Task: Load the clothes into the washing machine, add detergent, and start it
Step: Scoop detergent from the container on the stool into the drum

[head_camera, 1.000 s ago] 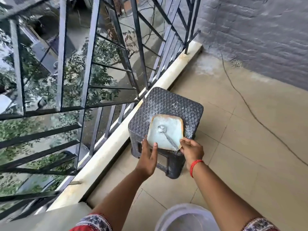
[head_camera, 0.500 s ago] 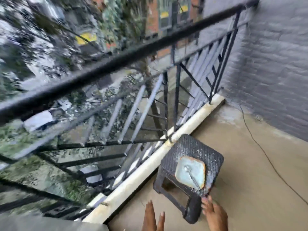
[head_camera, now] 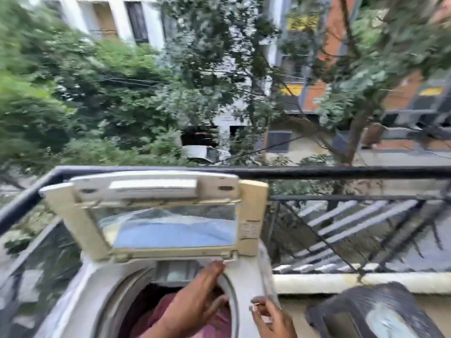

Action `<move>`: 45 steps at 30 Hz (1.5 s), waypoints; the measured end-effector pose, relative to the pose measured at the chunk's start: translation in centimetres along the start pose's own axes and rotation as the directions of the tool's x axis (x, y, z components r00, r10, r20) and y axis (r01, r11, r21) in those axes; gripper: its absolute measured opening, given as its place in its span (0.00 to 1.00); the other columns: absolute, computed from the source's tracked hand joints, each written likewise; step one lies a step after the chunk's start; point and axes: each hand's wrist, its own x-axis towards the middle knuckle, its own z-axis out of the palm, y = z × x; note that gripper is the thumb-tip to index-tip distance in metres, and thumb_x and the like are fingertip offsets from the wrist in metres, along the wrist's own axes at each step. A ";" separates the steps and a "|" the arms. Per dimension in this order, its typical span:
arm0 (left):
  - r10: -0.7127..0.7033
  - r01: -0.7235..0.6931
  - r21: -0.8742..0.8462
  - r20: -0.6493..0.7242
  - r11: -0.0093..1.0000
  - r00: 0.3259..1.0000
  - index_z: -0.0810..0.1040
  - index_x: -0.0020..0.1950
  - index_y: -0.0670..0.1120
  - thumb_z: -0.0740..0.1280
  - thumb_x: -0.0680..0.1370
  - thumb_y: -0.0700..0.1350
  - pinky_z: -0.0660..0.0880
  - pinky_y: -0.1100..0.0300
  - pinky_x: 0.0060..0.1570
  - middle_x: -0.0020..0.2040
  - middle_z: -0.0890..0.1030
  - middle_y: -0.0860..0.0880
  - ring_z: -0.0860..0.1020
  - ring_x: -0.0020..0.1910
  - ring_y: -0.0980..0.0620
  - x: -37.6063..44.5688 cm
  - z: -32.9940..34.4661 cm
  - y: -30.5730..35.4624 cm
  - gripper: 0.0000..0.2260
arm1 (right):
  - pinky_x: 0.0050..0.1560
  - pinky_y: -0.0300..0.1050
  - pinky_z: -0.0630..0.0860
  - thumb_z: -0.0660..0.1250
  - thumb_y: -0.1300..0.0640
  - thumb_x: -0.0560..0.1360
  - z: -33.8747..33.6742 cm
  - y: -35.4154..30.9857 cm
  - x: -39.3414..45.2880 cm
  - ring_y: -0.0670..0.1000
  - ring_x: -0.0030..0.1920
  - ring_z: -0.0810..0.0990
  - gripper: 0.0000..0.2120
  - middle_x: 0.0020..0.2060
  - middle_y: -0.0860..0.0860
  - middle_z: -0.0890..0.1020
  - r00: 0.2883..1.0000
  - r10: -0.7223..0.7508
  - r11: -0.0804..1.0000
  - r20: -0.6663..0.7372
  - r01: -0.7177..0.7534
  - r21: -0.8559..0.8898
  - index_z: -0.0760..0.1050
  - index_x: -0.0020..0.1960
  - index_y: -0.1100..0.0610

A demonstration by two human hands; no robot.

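On the balcony, beside the railing [head_camera: 341,172], the top-load washing machine [head_camera: 246,276] stands with its lid [head_camera: 156,211] raised. Pinkish-maroon clothes [head_camera: 151,311] lie in the drum. Left hand [head_camera: 195,298] reaches over the opening, fingers straight; right hand [head_camera: 273,318] hovers near the rim, loosely curled, holding nothing.

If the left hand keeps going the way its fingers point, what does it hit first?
Probably the lid's lower right corner, at the hinge: the left hand's fingertips reach up over the drum almost to it. Blur hides any contact.
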 end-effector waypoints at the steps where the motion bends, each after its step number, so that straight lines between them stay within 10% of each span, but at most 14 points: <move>1: -0.024 0.028 0.052 -0.076 0.998 0.997 0.50 0.76 0.59 0.51 0.79 0.66 0.53 0.69 0.71 0.77 0.56 0.56 0.53 0.76 0.60 -2.7 -0.9 -2.6 0.28 | 0.35 0.27 0.76 0.74 0.61 0.69 2.5 -2.6 -1.4 0.34 0.35 0.81 0.11 0.32 0.36 0.82 0.988 -0.082 0.990 0.128 0.096 -0.103 0.82 0.39 0.44; 5: -0.294 0.288 0.089 0.071 0.954 0.953 0.65 0.72 0.45 0.55 0.77 0.62 0.63 0.69 0.64 0.74 0.65 0.53 0.52 0.76 0.58 -10.3 -1.6 -10.9 0.30 | 0.50 0.24 0.71 0.60 0.30 0.66 10.2 -5.7 -2.6 0.24 0.42 0.73 0.19 0.48 0.29 0.73 0.935 -0.155 0.896 0.319 0.269 -0.353 0.72 0.52 0.38; 10: -0.486 0.501 -0.148 0.129 0.852 0.864 0.39 0.76 0.34 0.40 0.67 0.74 0.42 0.68 0.69 0.78 0.43 0.41 0.48 0.78 0.44 -13.8 -0.3 -14.1 0.52 | 0.44 0.49 0.74 0.65 0.63 0.75 19.0 -6.0 -1.3 0.49 0.42 0.76 0.12 0.46 0.54 0.78 0.904 0.195 0.979 0.381 -0.156 -0.131 0.68 0.44 0.47; 14: -0.458 0.528 -0.361 0.265 0.768 0.848 0.31 0.72 0.37 0.43 0.70 0.73 0.48 0.77 0.66 0.76 0.53 0.46 0.59 0.74 0.54 -13.7 -0.6 -14.5 0.48 | 0.40 0.51 0.76 0.56 0.71 0.79 22.2 -8.2 -1.4 0.50 0.40 0.75 0.12 0.43 0.54 0.75 0.861 0.412 0.792 0.299 -0.501 0.349 0.67 0.46 0.55; 19: -0.591 0.669 -0.720 0.464 0.182 0.660 0.44 0.78 0.46 0.58 0.83 0.41 0.80 0.60 0.41 0.49 0.83 0.52 0.77 0.27 0.67 -11.1 -1.1 -15.4 0.29 | 0.47 0.57 0.75 0.52 0.69 0.80 24.0 -9.0 -0.2 0.47 0.47 0.74 0.11 0.46 0.53 0.71 0.865 0.463 0.760 0.192 -0.499 0.416 0.67 0.48 0.54; 21: -0.565 0.596 -0.799 0.527 -0.076 0.635 0.59 0.67 0.52 0.53 0.84 0.38 0.77 0.64 0.27 0.30 0.82 0.56 0.76 0.22 0.63 -9.7 -1.6 -15.5 0.14 | 0.48 0.58 0.76 0.53 0.69 0.80 24.4 -9.1 0.1 0.48 0.43 0.71 0.12 0.44 0.53 0.70 0.861 0.475 0.755 0.182 -0.505 0.417 0.66 0.47 0.53; 23: -0.566 0.541 -0.814 0.553 -0.211 0.612 0.61 0.69 0.46 0.58 0.82 0.35 0.77 0.61 0.27 0.38 0.83 0.47 0.81 0.28 0.55 -8.6 -1.5 -16.2 0.17 | 0.46 0.57 0.78 0.53 0.71 0.79 24.6 -9.3 0.3 0.48 0.43 0.71 0.13 0.45 0.53 0.69 0.861 0.482 0.734 0.162 -0.498 0.462 0.65 0.46 0.53; 27: -0.569 0.493 -0.823 0.557 -0.282 0.605 0.50 0.77 0.42 0.68 0.75 0.40 0.78 0.46 0.48 0.66 0.72 0.37 0.77 0.58 0.39 -7.2 2.6 -19.8 0.37 | 0.50 0.60 0.77 0.53 0.71 0.80 25.1 -10.0 1.0 0.49 0.52 0.74 0.12 0.48 0.53 0.70 0.886 0.443 0.701 0.138 -0.439 0.562 0.63 0.48 0.55; 32: -0.540 0.351 -0.822 0.562 -0.448 0.627 0.45 0.78 0.45 0.62 0.78 0.35 0.78 0.43 0.50 0.72 0.64 0.36 0.76 0.55 0.40 -6.5 -0.5 -17.4 0.34 | 0.56 0.65 0.74 0.52 0.74 0.77 25.1 -10.7 2.1 0.49 0.44 0.71 0.16 0.43 0.52 0.70 0.880 0.447 0.692 0.163 -0.455 0.561 0.64 0.44 0.53; 36: -0.596 0.268 -0.817 0.561 -0.510 0.575 0.45 0.78 0.47 0.56 0.80 0.31 0.72 0.40 0.61 0.70 0.66 0.36 0.72 0.64 0.38 -5.5 -0.9 -16.2 0.31 | 0.51 0.59 0.76 0.52 0.75 0.77 25.4 -10.7 2.3 0.48 0.48 0.74 0.16 0.47 0.52 0.73 0.870 0.474 0.597 0.132 -0.428 0.678 0.65 0.44 0.54; 40: -0.656 0.192 -0.812 0.565 -0.552 0.500 0.48 0.78 0.44 0.53 0.79 0.29 0.76 0.46 0.47 0.42 0.72 0.42 0.70 0.37 0.50 -4.6 0.4 -16.5 0.30 | 0.49 0.53 0.76 0.49 0.77 0.76 26.0 -10.0 2.0 0.54 0.61 0.72 0.17 0.58 0.56 0.74 0.840 0.534 0.419 0.095 -0.361 0.833 0.66 0.55 0.60; 45: -0.735 0.125 -0.828 0.545 -0.546 0.404 0.62 0.72 0.35 0.57 0.80 0.32 0.79 0.54 0.42 0.40 0.71 0.44 0.73 0.37 0.50 -4.0 0.0 -17.2 0.20 | 0.55 0.55 0.76 0.51 0.76 0.77 26.9 -9.6 2.0 0.57 0.59 0.72 0.14 0.58 0.59 0.71 0.811 0.580 0.351 0.071 -0.328 0.877 0.67 0.44 0.60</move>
